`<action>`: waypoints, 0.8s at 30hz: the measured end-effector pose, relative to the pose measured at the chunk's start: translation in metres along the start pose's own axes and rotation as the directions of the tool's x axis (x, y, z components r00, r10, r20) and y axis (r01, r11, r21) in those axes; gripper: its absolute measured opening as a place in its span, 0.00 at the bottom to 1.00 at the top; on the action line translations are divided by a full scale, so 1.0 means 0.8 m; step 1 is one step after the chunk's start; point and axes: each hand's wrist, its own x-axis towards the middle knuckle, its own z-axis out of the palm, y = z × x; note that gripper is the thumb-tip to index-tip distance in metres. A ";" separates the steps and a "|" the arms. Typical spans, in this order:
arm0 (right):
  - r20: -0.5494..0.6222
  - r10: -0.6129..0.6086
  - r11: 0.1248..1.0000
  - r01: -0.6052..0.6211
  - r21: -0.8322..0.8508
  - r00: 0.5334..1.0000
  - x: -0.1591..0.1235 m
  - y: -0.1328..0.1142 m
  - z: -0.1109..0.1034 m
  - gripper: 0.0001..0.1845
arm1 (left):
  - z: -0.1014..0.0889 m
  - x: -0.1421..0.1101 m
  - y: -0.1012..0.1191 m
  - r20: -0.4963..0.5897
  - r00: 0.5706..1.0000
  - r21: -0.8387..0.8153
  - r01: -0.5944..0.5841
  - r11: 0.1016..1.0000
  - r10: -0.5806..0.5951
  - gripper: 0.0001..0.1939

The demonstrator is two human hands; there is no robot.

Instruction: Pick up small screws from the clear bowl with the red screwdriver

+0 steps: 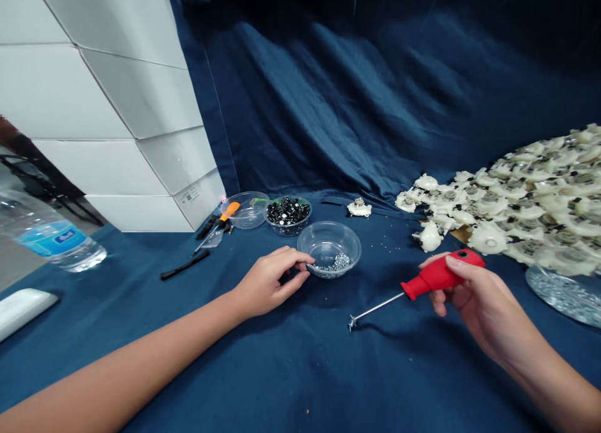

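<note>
A red-handled screwdriver (441,275) is in my right hand (479,295), my fingers wrapped round its handle. Its metal shaft points left and down, and small silvery screws (352,322) cling to the tip, above the blue cloth. My left hand (275,280) is at the near left rim of a clear plastic bowl (348,236), index fingertip on the edge and thumb just outside it. Inside the bowl lies a loose heap of small silvery screws (339,262). Behind it stands a tub of small black parts (288,213).
Cream plastic parts (530,195) pile up at the right, with one single part (359,208) behind the bowl. A bag of screws (563,294) lies below the pile. At left are an orange-handled screwdriver (228,213), a water bottle (56,236) and stacked white boxes (136,176).
</note>
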 end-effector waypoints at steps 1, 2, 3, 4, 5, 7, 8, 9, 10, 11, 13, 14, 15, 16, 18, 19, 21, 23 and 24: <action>0.000 -0.004 1.000 0.004 0.000 1.000 0.001 0.001 -0.001 0.23 | 0.000 0.000 0.000 0.001 1.000 0.000 0.001 1.000 -0.001 0.13; 0.004 -0.005 1.000 0.005 0.001 1.000 0.002 0.003 -0.003 0.22 | 0.000 -0.001 -0.001 0.002 1.000 0.001 0.002 1.000 -0.002 0.13; 0.010 -0.006 1.000 0.006 0.001 1.000 0.004 0.004 -0.004 0.21 | 0.000 -0.001 -0.001 0.002 1.000 0.002 0.003 1.000 -0.003 0.13; 0.018 -0.007 1.000 0.007 0.001 1.000 0.005 0.005 -0.006 0.21 | 0.000 -0.001 -0.001 0.001 1.000 0.003 0.002 1.000 -0.002 0.13; 0.025 -0.011 1.000 0.011 0.000 1.000 0.006 0.006 -0.007 0.21 | 0.000 -0.001 -0.001 0.001 1.000 0.004 0.001 1.000 -0.001 0.13; 0.031 -0.022 1.000 0.022 -0.001 0.999 0.007 0.007 -0.009 0.22 | 0.000 -0.001 0.000 -0.001 1.000 0.006 0.002 1.000 -0.002 0.13; 0.028 -0.028 1.000 0.027 0.001 0.999 0.007 0.007 -0.010 0.22 | 0.000 -0.001 0.000 -0.002 1.000 0.005 0.002 1.000 -0.002 0.12; 0.026 -0.033 0.999 0.033 0.003 0.999 0.007 0.007 -0.011 0.21 | 0.000 0.000 0.000 -0.002 1.000 0.004 0.002 1.000 -0.002 0.12; 0.027 -0.039 0.999 0.039 0.006 0.999 0.007 0.007 -0.011 0.21 | 0.000 0.000 0.001 -0.002 1.000 0.003 0.002 1.000 -0.002 0.12; 0.029 -0.047 0.999 0.047 0.009 0.998 0.007 0.007 -0.012 0.21 | 0.000 0.000 0.001 -0.004 1.000 0.001 0.001 1.000 -0.001 0.12; 0.030 -0.062 0.998 0.062 0.013 0.998 0.007 0.006 -0.012 0.21 | 0.000 0.000 0.001 -0.004 1.000 0.002 0.000 1.000 0.000 0.12; 0.029 -0.068 0.998 0.068 0.013 0.997 0.007 0.005 -0.012 0.21 | 0.000 0.000 0.001 -0.005 1.000 0.003 -0.001 1.000 0.001 0.12; 0.029 -0.072 0.997 0.071 0.014 0.997 0.007 0.005 -0.012 0.21 | 0.000 0.000 0.000 -0.004 1.000 0.003 -0.002 1.000 0.002 0.13; 0.025 -0.077 0.997 0.076 0.016 0.997 0.007 0.004 -0.013 0.21 | 0.000 -0.001 0.000 -0.005 1.000 0.002 -0.002 1.000 0.002 0.13; 0.020 -0.081 0.996 0.080 0.028 0.997 0.007 0.003 -0.014 0.21 | 0.000 -0.001 -0.001 -0.005 1.000 0.002 -0.001 1.000 0.001 0.13; 0.014 -0.082 0.996 0.082 0.036 0.997 0.007 0.002 -0.014 0.20 | 0.000 -0.001 -0.001 -0.006 1.000 0.004 0.000 1.000 0.000 0.12; -0.003 -0.086 0.995 0.086 0.054 0.996 0.008 0.001 -0.016 0.20 | 0.000 -0.001 0.000 -0.005 1.000 0.009 0.000 1.000 0.000 0.12; -0.018 -0.093 0.993 0.094 0.071 0.995 0.008 0.001 -0.017 0.20 | -0.001 0.000 0.000 -0.004 1.000 0.009 -0.003 1.000 0.003 0.12; -0.026 -0.101 0.991 0.103 0.081 0.995 0.009 0.000 -0.018 0.20 | 0.000 0.000 0.000 -0.006 1.000 0.007 -0.004 1.000 0.004 0.11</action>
